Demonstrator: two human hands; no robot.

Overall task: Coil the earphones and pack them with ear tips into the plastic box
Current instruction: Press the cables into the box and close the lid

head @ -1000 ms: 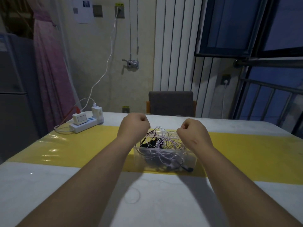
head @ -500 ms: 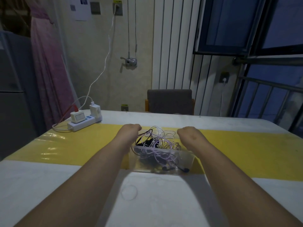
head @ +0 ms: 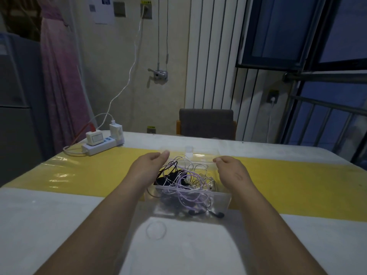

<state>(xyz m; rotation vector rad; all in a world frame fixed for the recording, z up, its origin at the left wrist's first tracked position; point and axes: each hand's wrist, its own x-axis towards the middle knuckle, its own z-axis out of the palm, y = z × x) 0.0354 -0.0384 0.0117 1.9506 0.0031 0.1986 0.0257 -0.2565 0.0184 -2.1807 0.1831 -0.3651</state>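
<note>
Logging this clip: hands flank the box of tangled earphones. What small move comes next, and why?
Probably dip the left hand into the plastic box and lift out the earphones: the cords lie tangled, not coiled, some looping over the rim, and neither it nor the right hand seems to hold anything.
</note>
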